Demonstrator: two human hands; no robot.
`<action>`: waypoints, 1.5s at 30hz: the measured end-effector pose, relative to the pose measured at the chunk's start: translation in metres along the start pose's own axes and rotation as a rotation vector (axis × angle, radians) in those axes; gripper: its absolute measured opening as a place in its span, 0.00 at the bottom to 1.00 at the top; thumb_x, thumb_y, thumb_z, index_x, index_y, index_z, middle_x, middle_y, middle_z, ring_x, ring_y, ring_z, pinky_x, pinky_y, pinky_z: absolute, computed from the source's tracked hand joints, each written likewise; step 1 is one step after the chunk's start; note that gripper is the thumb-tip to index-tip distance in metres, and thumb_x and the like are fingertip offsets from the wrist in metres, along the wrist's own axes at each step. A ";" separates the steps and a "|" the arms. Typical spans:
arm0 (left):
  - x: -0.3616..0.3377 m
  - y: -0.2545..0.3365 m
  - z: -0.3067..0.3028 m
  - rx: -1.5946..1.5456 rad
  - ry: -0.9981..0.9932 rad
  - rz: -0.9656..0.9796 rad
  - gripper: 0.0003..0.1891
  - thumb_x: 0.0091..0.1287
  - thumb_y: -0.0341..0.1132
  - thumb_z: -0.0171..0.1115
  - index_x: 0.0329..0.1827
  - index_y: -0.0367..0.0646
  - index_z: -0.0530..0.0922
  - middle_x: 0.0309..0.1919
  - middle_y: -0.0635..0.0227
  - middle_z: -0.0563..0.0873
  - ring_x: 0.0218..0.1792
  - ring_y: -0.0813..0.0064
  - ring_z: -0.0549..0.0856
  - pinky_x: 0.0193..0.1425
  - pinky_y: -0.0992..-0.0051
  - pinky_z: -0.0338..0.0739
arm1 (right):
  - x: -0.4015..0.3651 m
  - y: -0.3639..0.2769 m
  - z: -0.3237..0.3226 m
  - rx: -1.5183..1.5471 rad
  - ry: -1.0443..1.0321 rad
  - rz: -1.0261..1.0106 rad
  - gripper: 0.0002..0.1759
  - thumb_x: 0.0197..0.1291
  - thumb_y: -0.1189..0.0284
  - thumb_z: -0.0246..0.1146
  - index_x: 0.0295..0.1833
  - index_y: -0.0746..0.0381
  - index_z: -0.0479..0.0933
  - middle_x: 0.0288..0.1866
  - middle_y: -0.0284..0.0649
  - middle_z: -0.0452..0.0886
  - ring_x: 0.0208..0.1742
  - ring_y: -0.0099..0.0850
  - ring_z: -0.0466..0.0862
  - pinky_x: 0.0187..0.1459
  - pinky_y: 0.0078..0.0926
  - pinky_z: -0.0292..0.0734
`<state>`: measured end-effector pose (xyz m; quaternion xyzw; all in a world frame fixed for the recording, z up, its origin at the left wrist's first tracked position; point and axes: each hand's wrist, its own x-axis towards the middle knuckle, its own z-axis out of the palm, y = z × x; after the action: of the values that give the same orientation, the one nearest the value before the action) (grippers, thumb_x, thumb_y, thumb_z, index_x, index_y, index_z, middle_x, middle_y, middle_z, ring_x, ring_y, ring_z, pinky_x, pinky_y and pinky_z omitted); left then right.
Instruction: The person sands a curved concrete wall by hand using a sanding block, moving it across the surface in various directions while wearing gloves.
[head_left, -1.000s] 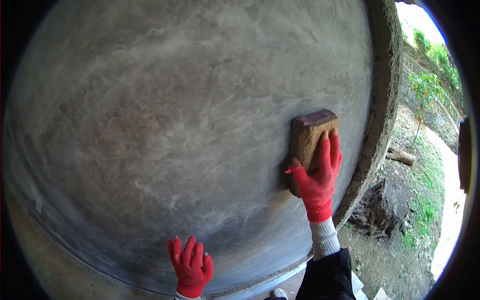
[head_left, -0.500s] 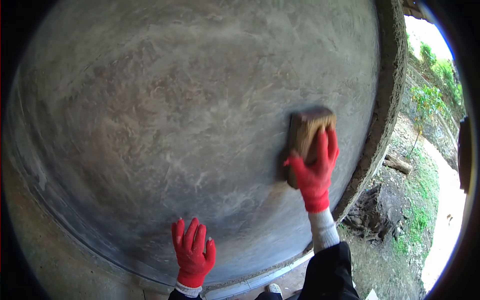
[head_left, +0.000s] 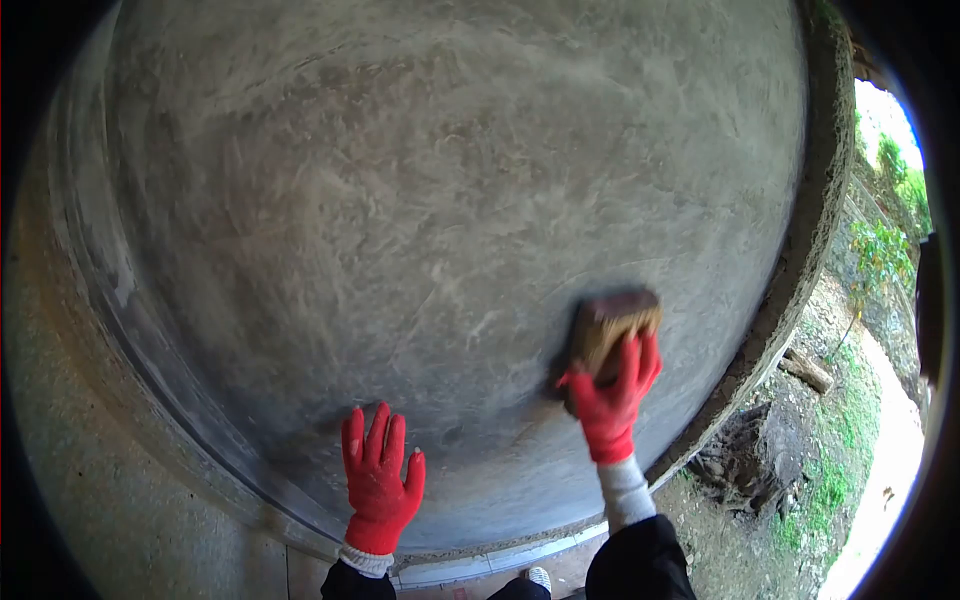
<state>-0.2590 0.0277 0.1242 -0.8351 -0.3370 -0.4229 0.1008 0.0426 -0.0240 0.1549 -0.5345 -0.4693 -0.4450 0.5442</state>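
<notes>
A broad grey plastered wall [head_left: 400, 230] fills most of the head view, its surface mottled with lighter smears. My right hand [head_left: 612, 400], in a red glove, grips a wooden block [head_left: 603, 335] and holds it against the wall, right of the middle. The block has a dark top end and lighter, worn grain along its side. Lower down on the left is my left hand [head_left: 380, 480], also red-gloved, its fingers spread and palm toward the wall. Nothing is in it.
A rough plaster edge [head_left: 800, 290] borders the wall on the right. Beyond it are a sloping yard with green plants [head_left: 880, 250], a short log [head_left: 806, 370] and a dark stump [head_left: 750, 455]. Pale tiles [head_left: 480, 568] run along the wall's foot, near a striped shoe [head_left: 539, 577].
My right hand has moved down and slightly left across the wall with the wooden block. The left hand stays spread, shifted a little upward in view. The camera view has shifted too.
</notes>
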 end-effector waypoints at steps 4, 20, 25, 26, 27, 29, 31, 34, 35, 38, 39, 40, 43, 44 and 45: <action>-0.001 -0.004 0.000 0.003 -0.010 -0.030 0.31 0.61 0.35 0.63 0.68 0.35 0.66 0.70 0.50 0.68 0.72 0.38 0.61 0.74 0.44 0.54 | 0.065 -0.015 0.006 0.001 0.059 0.059 0.46 0.44 0.68 0.77 0.70 0.60 0.66 0.72 0.56 0.62 0.69 0.55 0.64 0.66 0.50 0.63; -0.007 -0.011 0.007 -0.052 0.008 -0.021 0.32 0.63 0.37 0.63 0.69 0.34 0.65 0.72 0.51 0.66 0.73 0.40 0.58 0.76 0.43 0.50 | 0.080 -0.073 0.022 0.001 -0.009 -0.030 0.49 0.42 0.64 0.79 0.71 0.59 0.65 0.72 0.56 0.63 0.66 0.58 0.65 0.63 0.53 0.65; -0.024 -0.022 -0.007 -0.107 0.048 -0.071 0.32 0.62 0.36 0.63 0.69 0.36 0.65 0.71 0.51 0.67 0.73 0.40 0.60 0.75 0.44 0.52 | -0.094 -0.066 0.034 0.006 -0.055 0.030 0.53 0.41 0.55 0.79 0.73 0.56 0.62 0.74 0.56 0.58 0.67 0.61 0.63 0.63 0.62 0.62; -0.029 -0.025 -0.010 -0.121 0.072 -0.088 0.32 0.62 0.37 0.64 0.69 0.37 0.66 0.70 0.52 0.68 0.72 0.40 0.60 0.75 0.43 0.52 | -0.143 -0.061 0.031 -0.020 -0.152 -0.022 0.56 0.37 0.55 0.81 0.73 0.54 0.61 0.74 0.55 0.57 0.67 0.61 0.63 0.63 0.62 0.62; -0.035 -0.027 -0.013 -0.117 0.071 -0.091 0.32 0.62 0.37 0.64 0.69 0.37 0.66 0.70 0.52 0.68 0.72 0.40 0.60 0.75 0.43 0.52 | -0.177 -0.054 0.028 -0.001 -0.198 -0.104 0.56 0.35 0.56 0.82 0.72 0.53 0.62 0.73 0.54 0.59 0.66 0.62 0.63 0.63 0.61 0.63; -0.039 -0.029 -0.020 -0.173 0.078 -0.085 0.32 0.62 0.36 0.64 0.69 0.38 0.66 0.70 0.51 0.69 0.71 0.40 0.63 0.75 0.44 0.53 | -0.166 -0.059 0.026 0.020 -0.201 -0.084 0.56 0.35 0.58 0.82 0.72 0.53 0.63 0.73 0.54 0.59 0.66 0.61 0.63 0.62 0.62 0.63; -0.040 -0.028 -0.023 -0.198 0.066 -0.076 0.32 0.61 0.35 0.64 0.69 0.38 0.66 0.69 0.52 0.70 0.71 0.40 0.63 0.74 0.44 0.54 | -0.091 -0.082 0.032 0.059 -0.087 -0.040 0.54 0.37 0.61 0.81 0.72 0.55 0.63 0.74 0.54 0.60 0.66 0.59 0.63 0.63 0.59 0.63; -0.039 -0.022 -0.023 -0.234 0.070 -0.063 0.31 0.61 0.35 0.63 0.69 0.38 0.67 0.68 0.52 0.72 0.70 0.41 0.65 0.74 0.45 0.56 | 0.035 -0.114 0.038 0.029 -0.020 0.016 0.50 0.41 0.64 0.79 0.72 0.58 0.64 0.73 0.56 0.62 0.67 0.59 0.64 0.64 0.55 0.63; -0.039 -0.020 -0.023 -0.245 0.079 -0.056 0.31 0.61 0.35 0.63 0.68 0.38 0.68 0.67 0.52 0.72 0.69 0.41 0.66 0.73 0.45 0.57 | 0.057 -0.120 0.040 0.042 0.003 0.017 0.50 0.41 0.64 0.78 0.72 0.59 0.64 0.72 0.56 0.63 0.67 0.59 0.64 0.64 0.54 0.63; -0.045 -0.017 -0.023 -0.273 0.079 -0.060 0.31 0.62 0.32 0.63 0.70 0.38 0.66 0.69 0.51 0.71 0.70 0.41 0.65 0.73 0.47 0.59 | 0.032 -0.119 0.046 0.027 0.018 0.004 0.51 0.42 0.62 0.79 0.72 0.58 0.64 0.73 0.57 0.61 0.66 0.61 0.64 0.64 0.56 0.63; -0.051 -0.017 -0.020 -0.274 0.082 -0.060 0.31 0.62 0.32 0.63 0.70 0.38 0.66 0.69 0.51 0.71 0.70 0.41 0.65 0.73 0.47 0.59 | -0.006 -0.115 0.044 0.003 -0.023 -0.011 0.53 0.41 0.60 0.79 0.73 0.57 0.62 0.74 0.56 0.60 0.66 0.62 0.64 0.64 0.57 0.63; -0.058 -0.018 -0.017 -0.270 0.087 -0.076 0.31 0.61 0.31 0.63 0.70 0.38 0.66 0.69 0.52 0.71 0.70 0.42 0.66 0.73 0.47 0.59 | -0.061 -0.110 0.042 -0.019 -0.062 -0.030 0.55 0.40 0.58 0.80 0.74 0.56 0.61 0.74 0.56 0.59 0.66 0.63 0.64 0.63 0.58 0.63; -0.075 -0.018 -0.009 -0.281 0.093 -0.115 0.30 0.61 0.32 0.64 0.68 0.39 0.68 0.67 0.53 0.72 0.68 0.43 0.68 0.73 0.48 0.60 | -0.197 -0.095 0.031 0.081 -0.294 -0.164 0.56 0.30 0.55 0.83 0.69 0.54 0.64 0.72 0.51 0.59 0.66 0.61 0.64 0.62 0.61 0.64; -0.077 -0.018 -0.008 -0.296 0.103 -0.129 0.30 0.60 0.33 0.64 0.67 0.39 0.70 0.66 0.54 0.74 0.67 0.44 0.70 0.72 0.48 0.60 | -0.196 -0.096 0.031 0.078 -0.293 -0.146 0.55 0.30 0.56 0.83 0.68 0.54 0.65 0.72 0.51 0.60 0.65 0.61 0.65 0.61 0.61 0.64; -0.074 -0.019 -0.008 -0.287 0.109 -0.138 0.30 0.60 0.33 0.64 0.67 0.39 0.70 0.66 0.54 0.74 0.67 0.44 0.70 0.72 0.48 0.60 | -0.184 -0.100 0.030 0.078 -0.291 -0.132 0.54 0.31 0.57 0.83 0.68 0.55 0.66 0.72 0.51 0.60 0.65 0.60 0.65 0.61 0.61 0.64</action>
<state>-0.3072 0.0028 0.0693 -0.7916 -0.3238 -0.5172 -0.0307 -0.0869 -0.0003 -0.0103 -0.5399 -0.5941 -0.3789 0.4604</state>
